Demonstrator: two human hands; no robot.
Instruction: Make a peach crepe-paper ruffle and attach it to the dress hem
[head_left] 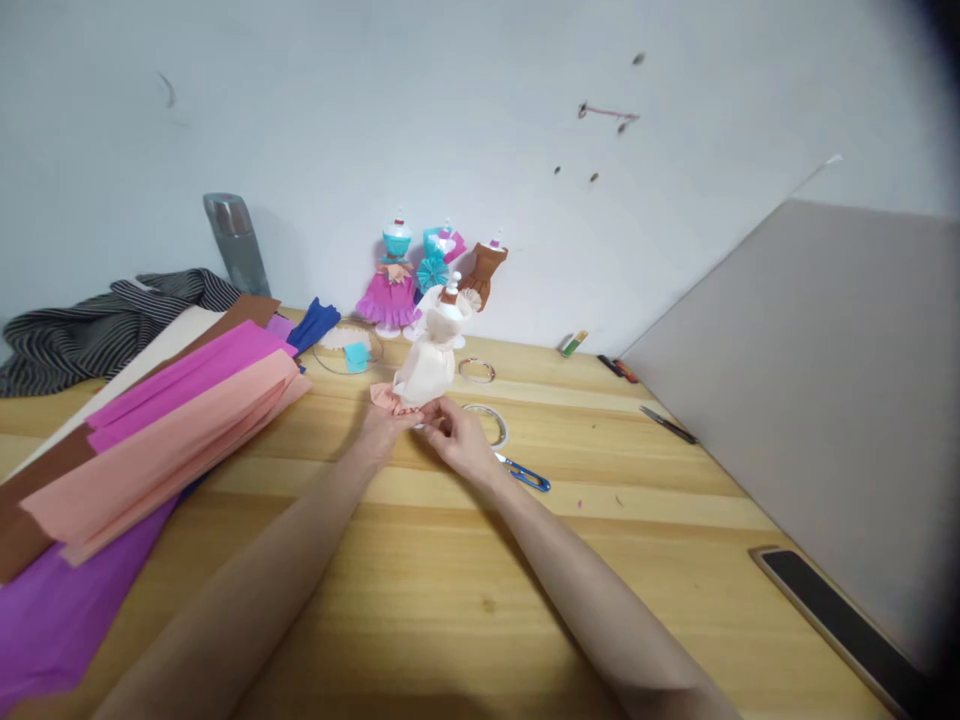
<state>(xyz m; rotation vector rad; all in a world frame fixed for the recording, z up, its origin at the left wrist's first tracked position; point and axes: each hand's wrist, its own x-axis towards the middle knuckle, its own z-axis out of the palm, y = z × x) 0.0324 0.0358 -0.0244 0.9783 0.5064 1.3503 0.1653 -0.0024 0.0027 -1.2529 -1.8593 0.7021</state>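
Observation:
A small white dress-form mannequin (451, 310) stands upright before me, wearing a cream crepe-paper dress (424, 372). A gathered peach crepe-paper strip (384, 397) runs along the hem of that dress. My left hand (379, 432) is closed on the strip at the left side of the hem. On the right side, my right hand (459, 438) pinches the same strip, fingertips almost meeting the left ones. The mannequin's base is mostly hidden by my fingers. Close to my right hand lie a roll of white tape (499, 428) and blue-handled thread snips (527, 475).
Crepe-paper sheets (172, 440) cover the table's left side, beside a striped cloth (112, 330) and a grey bottle (237, 240). Three dressed mannequins (386, 290) stand by the wall. A bracelet-like ring (477, 371), a pen-like tool (667, 424) and a phone (840, 620) lie rightward.

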